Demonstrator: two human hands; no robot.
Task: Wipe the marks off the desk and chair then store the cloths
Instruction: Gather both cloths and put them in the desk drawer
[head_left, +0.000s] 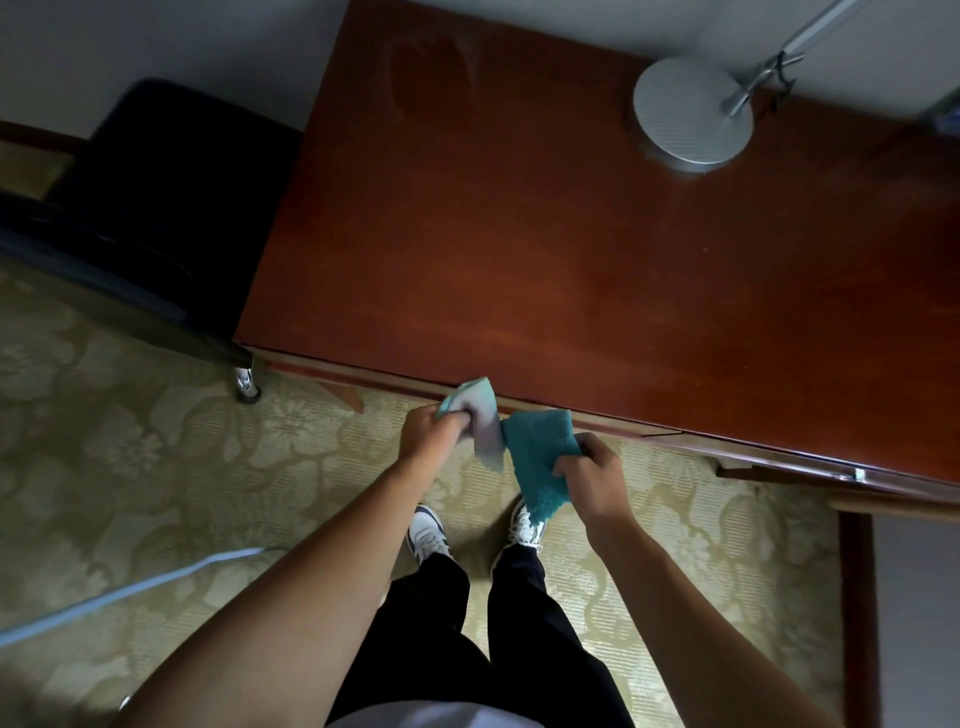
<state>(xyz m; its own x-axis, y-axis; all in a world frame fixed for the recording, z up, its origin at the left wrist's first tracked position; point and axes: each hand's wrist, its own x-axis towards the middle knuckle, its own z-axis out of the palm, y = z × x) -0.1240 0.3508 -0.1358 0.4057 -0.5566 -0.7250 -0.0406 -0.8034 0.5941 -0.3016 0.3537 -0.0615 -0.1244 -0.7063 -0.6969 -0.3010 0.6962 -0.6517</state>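
Bare forearms reach toward the desk (597, 270) edge, a cloth in each hand.
Left hand (434, 434) grips the grey-and-teal cloth (480, 415); right hand (592, 475) clutches the teal cloth (537, 457); black chair (156, 208) stands left.

Couldn't see much of the dark red-brown wooden desk (597, 249) on my end, since its right side ran off the frame. The silver lamp arm (810, 36) above the round grey metal lamp base (693, 117) got cut at the top edge too. The black upholstered chair (156, 208) was so dark I couldn't make out its shape, and its left part was cropped. The fingers of my left hand (434, 434) were buried in the pale grey-and-mint folded cloth (475, 415).
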